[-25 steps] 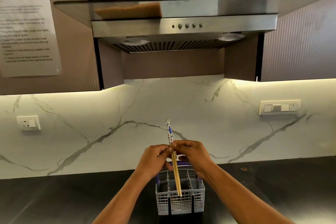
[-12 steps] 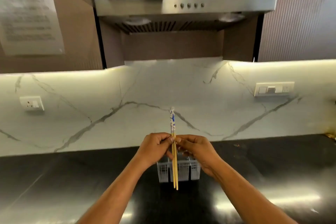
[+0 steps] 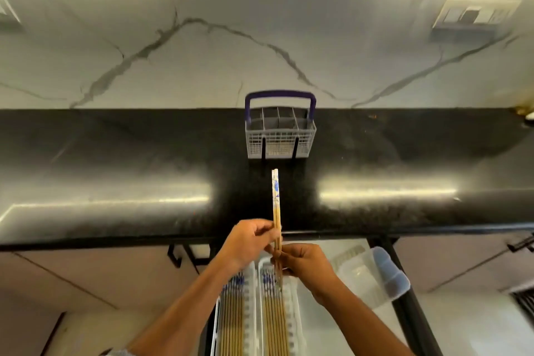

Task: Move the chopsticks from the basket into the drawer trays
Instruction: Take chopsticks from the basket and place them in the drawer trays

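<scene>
Two hands meet on one pair of chopsticks (image 3: 276, 205), right at the front edge of the black countertop (image 3: 115, 170). The pair runs almost straight away from the person, long axis pointing at the basket (image 3: 280, 136), with the white-and-blue patterned ends toward the basket and the plain bamboo ends back toward the person's body. The left hand (image 3: 250, 241) has thumb and curled fingers pinched on the sticks about halfway along; the right hand (image 3: 303, 260) pinches them lower down, fingers curled in around the bamboo ends. Both sticks lie pressed together, side by side, tilted up off the counter.

Beyond them, the basket stands upright near the back of the countertop, against the marble wall (image 3: 202, 66), purple handle up, its grey compartments showing no chopsticks from here. The patterned ends stop short of it, with bare counter between.

Below the countertop's front edge, the drawer is open. Two white trays lie in it, side by side: the left tray (image 3: 250, 312) under the left forearm, the right tray (image 3: 291, 312) directly beneath the held pair. Each carries a row of chopsticks laid lengthwise, blue-patterned ends nearest the countertop. A clear plastic container (image 3: 372, 277) sits to the right of the trays.
</scene>
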### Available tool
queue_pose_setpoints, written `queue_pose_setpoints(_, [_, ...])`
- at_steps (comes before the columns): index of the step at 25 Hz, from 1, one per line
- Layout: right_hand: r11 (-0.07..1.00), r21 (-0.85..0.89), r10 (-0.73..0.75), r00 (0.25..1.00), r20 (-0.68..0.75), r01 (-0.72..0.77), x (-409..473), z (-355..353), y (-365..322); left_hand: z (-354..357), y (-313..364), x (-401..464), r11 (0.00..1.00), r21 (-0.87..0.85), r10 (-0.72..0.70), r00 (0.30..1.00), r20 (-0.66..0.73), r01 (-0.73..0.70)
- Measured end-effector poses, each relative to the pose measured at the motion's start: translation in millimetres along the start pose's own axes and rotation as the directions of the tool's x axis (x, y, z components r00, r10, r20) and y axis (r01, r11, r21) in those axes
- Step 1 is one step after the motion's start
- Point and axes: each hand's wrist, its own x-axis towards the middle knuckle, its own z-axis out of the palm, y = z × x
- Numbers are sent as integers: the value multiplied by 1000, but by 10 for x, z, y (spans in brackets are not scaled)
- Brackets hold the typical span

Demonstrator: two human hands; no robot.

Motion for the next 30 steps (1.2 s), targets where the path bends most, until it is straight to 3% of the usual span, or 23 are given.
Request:
queue_pose_setpoints(3, [992, 2, 127, 992, 12, -127, -112, 70, 361, 192, -471, -252, 993, 15, -115, 993, 38, 114])
queue_pose_setpoints(6, [950, 46, 310, 950, -45, -308, -274, 100, 691, 202, -826, -428, 966, 7, -257, 965, -49, 258])
queue_pose_setpoints(8, [914, -65, 393, 913, -110, -401, -379, 90, 883, 162, -1030, -527, 937, 84, -335, 941, -52, 339])
queue_pose_setpoints(10, [846, -283, 415, 892, -181, -451, -420, 68, 1033, 173, -1244, -613, 893, 229, -394, 919, -20, 388])
queue_pose_setpoints(14, [627, -622, 415, 877, -243, -469, -379, 104, 1083, 325, -1655, -631, 781, 380, -524, 851, -33, 496])
queue_pose_setpoints(20, [384, -837, 372, 895, -245, -389, -180, 321, 1004, 566, -1797, -511, 694, 472, -593, 803, -53, 543])
queue_pose_setpoints(30, [283, -884, 373, 892, -256, -372, 192, 564, 1124, 728, -1838, -372, 706, 367, -588, 790, -175, 606])
